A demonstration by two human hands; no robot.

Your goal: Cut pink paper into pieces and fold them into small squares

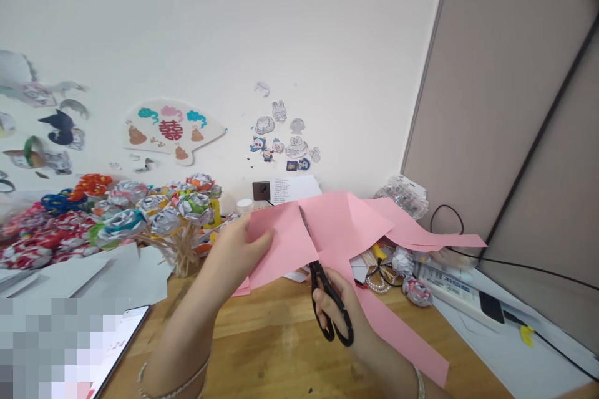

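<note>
My left hand (248, 244) grips the left part of a large sheet of pink paper (337, 218), thumb on top and fingers hidden behind it. In my right hand (339, 299) is a pair of black-handled scissors (322, 290), thumb and fingers through the loops. The blades point away from me and lie along a cut line in the sheet, between its left part and the rest. A long pink strip (407, 336) hangs to the right, partly behind my right forearm. Beneath my left hand a bit of more pink paper (242, 288) shows.
Paper flowers (163, 206) crowd the back left of the wooden table (262, 349). A tablet or phone (122, 343) lies front left. At right are a white power strip (458, 296), cables, a bead bracelet (378, 280) and crumpled paper flowers (416, 291). A wall stands behind.
</note>
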